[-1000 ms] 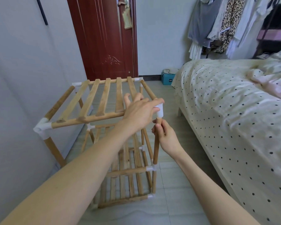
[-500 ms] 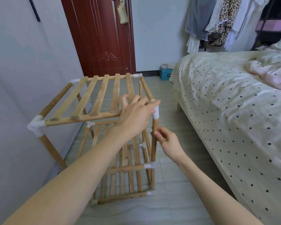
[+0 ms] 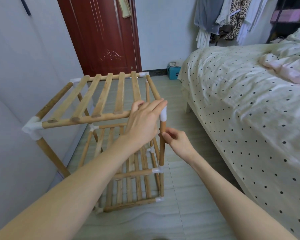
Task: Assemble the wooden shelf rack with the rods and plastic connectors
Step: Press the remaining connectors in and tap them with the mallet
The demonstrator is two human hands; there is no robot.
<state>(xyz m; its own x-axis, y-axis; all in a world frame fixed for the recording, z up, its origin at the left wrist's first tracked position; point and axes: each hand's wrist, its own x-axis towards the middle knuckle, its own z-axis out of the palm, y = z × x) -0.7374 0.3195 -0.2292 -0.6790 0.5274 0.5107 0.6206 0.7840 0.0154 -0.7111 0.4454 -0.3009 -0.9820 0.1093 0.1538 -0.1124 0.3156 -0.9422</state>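
A three-tier wooden shelf rack (image 3: 100, 104) stands on the floor beside the left wall, its rods joined by white plastic connectors. My left hand (image 3: 144, 123) wraps over the top tier's near right corner, fingers on the white corner connector (image 3: 163, 115). Under that connector runs the upright rod (image 3: 162, 146), down to the middle tier's connector (image 3: 157, 170). My right hand (image 3: 177, 142) pinches this rod just below the top connector. The near left corner connector (image 3: 32, 128) is fitted and free of hands.
A bed with dotted sheets (image 3: 249, 101) fills the right side, leaving a narrow strip of tiled floor (image 3: 180, 196) next to the rack. The grey wall (image 3: 16, 84) is close on the left. A red door (image 3: 102, 32) and a blue box (image 3: 173, 72) lie beyond.
My right hand has loosened from a full grasp to a fingertip pinch on the upright rod. The top corner connector has come down onto the rod's top end. The view shifted slightly.
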